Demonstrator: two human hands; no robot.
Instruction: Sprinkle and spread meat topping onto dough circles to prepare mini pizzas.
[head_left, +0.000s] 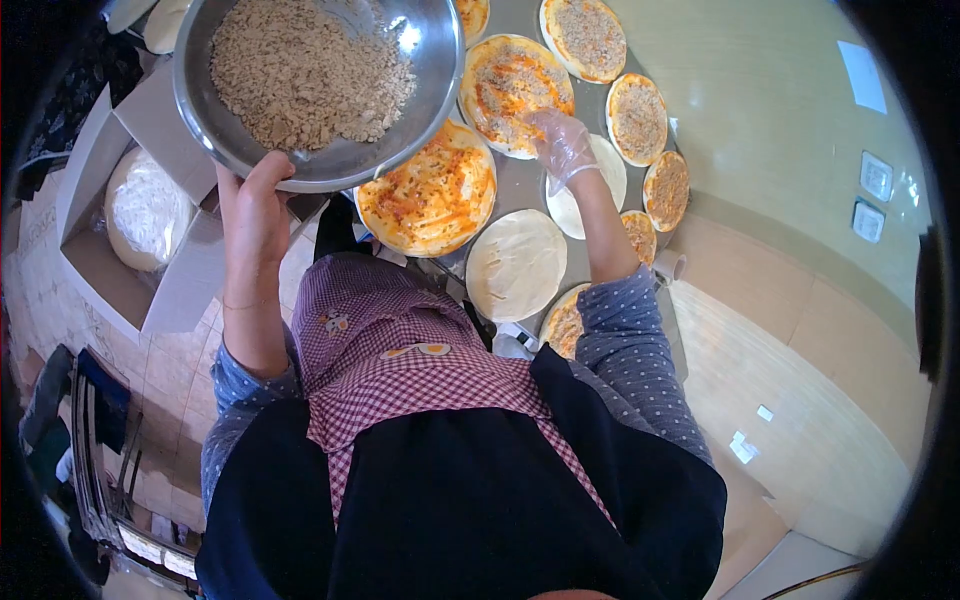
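My left hand (259, 210) grips the near rim of a stainless steel bowl (442, 112), thumb over the edge. Crumbly brown topping (300, 75) fills much of the bowl. In a clear plastic glove, my right hand (562, 142) is at the near right edge of a sauced dough round (510, 90) with scattered topping; its fingertips are partly hidden, and whether they hold crumbs I cannot tell. Left of it lies a dough round with only orange-red sauce (431, 195). Two plain dough rounds, one nearer me (517, 266) and one behind my right wrist (611, 176), lie on the grey table.
Several topped rounds (585, 37) line the table's far and right side (667, 315), by the wall. At left, an open cardboard box (150, 300) on the tiled floor holds a plastic-wrapped stack of pale rounds (146, 210). Wall sockets (876, 176) are at the right.
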